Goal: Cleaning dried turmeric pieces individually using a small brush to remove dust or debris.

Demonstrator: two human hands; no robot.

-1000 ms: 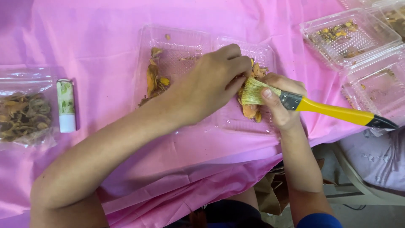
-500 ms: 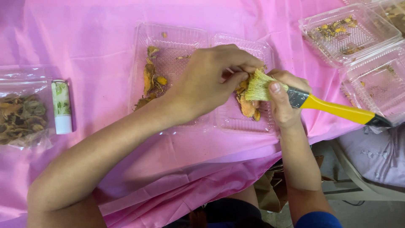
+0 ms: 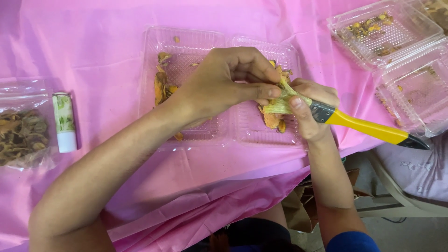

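The right hand (image 3: 311, 112) is wrapped around a flat paintbrush with a yellow handle and pale bristles (image 3: 354, 123), its thumb pressed on the metal band, fingers clamped on the neck. The left hand (image 3: 224, 86) reaches across and pinches the bristles between thumb and fingertips (image 3: 261, 91), closed tight on the tuft.

Both hands hover over the right half of an open clear plastic clamshell tray (image 3: 186, 46), which lies on a pink plastic tablecloth (image 3: 93, 42). Orange dried scraps (image 3: 273, 120) sit in the tray just beneath the brush; more lie in its left half.

Well left of the tray rest a small white and green tube (image 3: 64, 122) and a clear bag of brown dried pieces (image 3: 21, 135). Well right of the tray lies another open clear clamshell container (image 3: 396, 51).
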